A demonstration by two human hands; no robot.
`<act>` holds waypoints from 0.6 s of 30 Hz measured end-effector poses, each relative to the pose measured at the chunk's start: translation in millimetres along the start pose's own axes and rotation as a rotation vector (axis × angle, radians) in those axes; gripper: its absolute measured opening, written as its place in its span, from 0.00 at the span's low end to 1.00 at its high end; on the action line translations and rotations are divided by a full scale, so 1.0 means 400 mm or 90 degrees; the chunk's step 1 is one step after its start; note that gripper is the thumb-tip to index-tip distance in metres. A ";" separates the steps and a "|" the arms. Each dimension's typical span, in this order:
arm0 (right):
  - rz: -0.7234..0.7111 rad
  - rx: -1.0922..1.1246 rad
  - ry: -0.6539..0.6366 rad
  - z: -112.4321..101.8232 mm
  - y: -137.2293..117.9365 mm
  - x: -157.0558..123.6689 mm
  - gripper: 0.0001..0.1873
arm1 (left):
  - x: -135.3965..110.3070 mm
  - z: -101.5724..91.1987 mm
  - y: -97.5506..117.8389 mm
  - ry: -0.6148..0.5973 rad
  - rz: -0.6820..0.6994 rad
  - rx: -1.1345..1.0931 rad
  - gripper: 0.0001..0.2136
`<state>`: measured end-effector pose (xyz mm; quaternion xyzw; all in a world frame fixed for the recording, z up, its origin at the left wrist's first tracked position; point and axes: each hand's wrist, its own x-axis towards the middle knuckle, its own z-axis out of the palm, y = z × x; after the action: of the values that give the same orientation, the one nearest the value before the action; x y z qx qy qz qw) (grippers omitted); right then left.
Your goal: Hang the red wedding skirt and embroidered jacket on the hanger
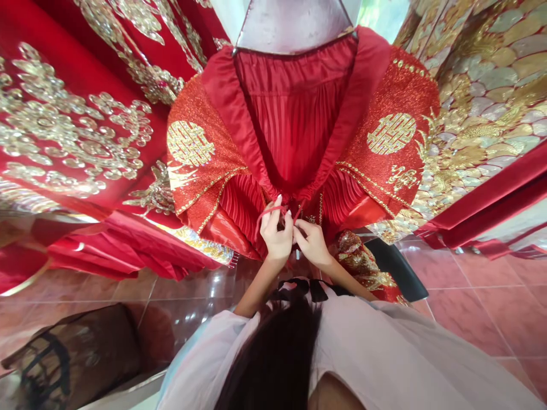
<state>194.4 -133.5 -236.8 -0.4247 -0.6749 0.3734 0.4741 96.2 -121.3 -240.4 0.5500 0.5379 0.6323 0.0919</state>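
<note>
A red skirt with a gathered waistband, pleated inside and gold emblems on its glittery panels, hangs on a stand right in front of me. At the low front of its waistband, my left hand has its fingers curled around a thin red drawstring, which loops over them. Close beside it, my right hand pinches the cord's other part near the waistband. The two hands almost touch. My fingers partly hide where the cord ends cross.
Red cloth with crystal ornaments hangs at left, and gold-sequined cloth at right. A brown bag stands on the tiled floor at lower left. A black object lies near gold-patterned red cloth.
</note>
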 end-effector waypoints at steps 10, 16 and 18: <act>0.083 0.069 0.029 0.000 -0.018 -0.023 0.13 | -0.012 -0.071 -0.022 -0.097 -0.302 -0.395 0.16; 0.058 0.028 -0.008 0.000 -0.042 -0.035 0.13 | -0.022 -0.050 -0.040 -0.114 -0.288 -0.290 0.07; 0.049 0.013 -0.022 -0.007 -0.049 -0.036 0.13 | -0.004 -0.050 -0.057 -0.055 -0.225 -0.179 0.06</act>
<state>195.5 -153.6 -222.8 -0.4388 -0.6622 0.4059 0.4518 70.3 -125.0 -255.5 0.4554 0.5280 0.6511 0.2998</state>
